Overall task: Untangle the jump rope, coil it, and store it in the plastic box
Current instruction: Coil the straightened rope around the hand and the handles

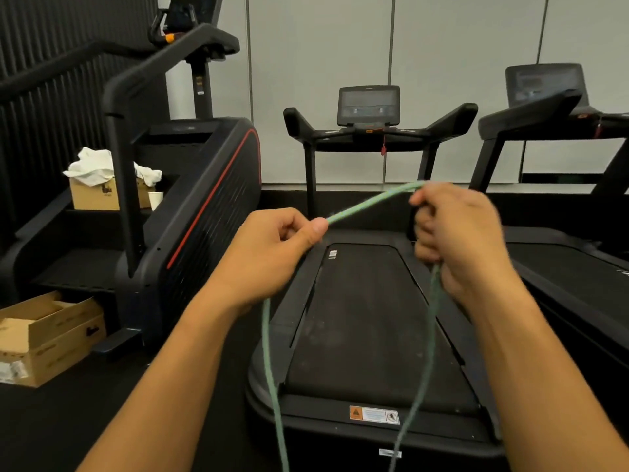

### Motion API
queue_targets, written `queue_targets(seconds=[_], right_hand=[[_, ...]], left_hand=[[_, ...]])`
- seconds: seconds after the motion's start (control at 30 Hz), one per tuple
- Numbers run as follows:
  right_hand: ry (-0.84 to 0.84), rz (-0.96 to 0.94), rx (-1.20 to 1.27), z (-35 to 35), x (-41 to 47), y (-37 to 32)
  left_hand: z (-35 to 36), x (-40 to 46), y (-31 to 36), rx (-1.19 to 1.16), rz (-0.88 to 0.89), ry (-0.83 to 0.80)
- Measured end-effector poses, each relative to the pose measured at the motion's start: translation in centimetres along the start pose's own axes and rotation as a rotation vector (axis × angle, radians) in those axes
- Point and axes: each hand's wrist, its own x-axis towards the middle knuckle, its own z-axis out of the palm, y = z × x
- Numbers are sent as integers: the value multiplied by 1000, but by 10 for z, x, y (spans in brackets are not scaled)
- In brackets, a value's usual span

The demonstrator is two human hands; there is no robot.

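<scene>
A green jump rope (371, 202) stretches between my two hands, held up over a treadmill. My left hand (272, 253) pinches the rope between thumb and fingers. My right hand (463, 240) is closed on the rope's other part, a little higher and to the right. From each hand a strand hangs down, one on the left and one on the right, and both run out of the bottom of the view. The rope's handles and the plastic box are not in view.
A black treadmill (371, 335) stands right below my hands, and a second treadmill (561, 253) is at the right. A stair-climbing machine (190, 199) stands at the left. Cardboard boxes (47, 338) lie on the floor at the left; another holds white cloth (92, 165).
</scene>
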Motion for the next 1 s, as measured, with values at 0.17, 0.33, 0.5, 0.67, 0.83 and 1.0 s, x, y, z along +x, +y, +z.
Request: queue_targets(seconds=[0.17,0.33,0.5,0.67,0.83,1.0], right_hand=[[-114,-94,-431,-3,-1,-3],[-522,-288,-592,34,-30,0],[-157,-453,-662,25,-13,7],[313,-205,-326,-21,18,11],[-172,-235,-618,9,0,15],[-459,-321,-722,41,-20,26]], left_hand=[[-5,4,-1,-149,25,103],[15,3,8,23,140,103],[6,2,8,-84,23,104],[-10,3,2,-112,-34,151],[7,6,-4,-70,23,163],[24,2,-2,16,39,93]])
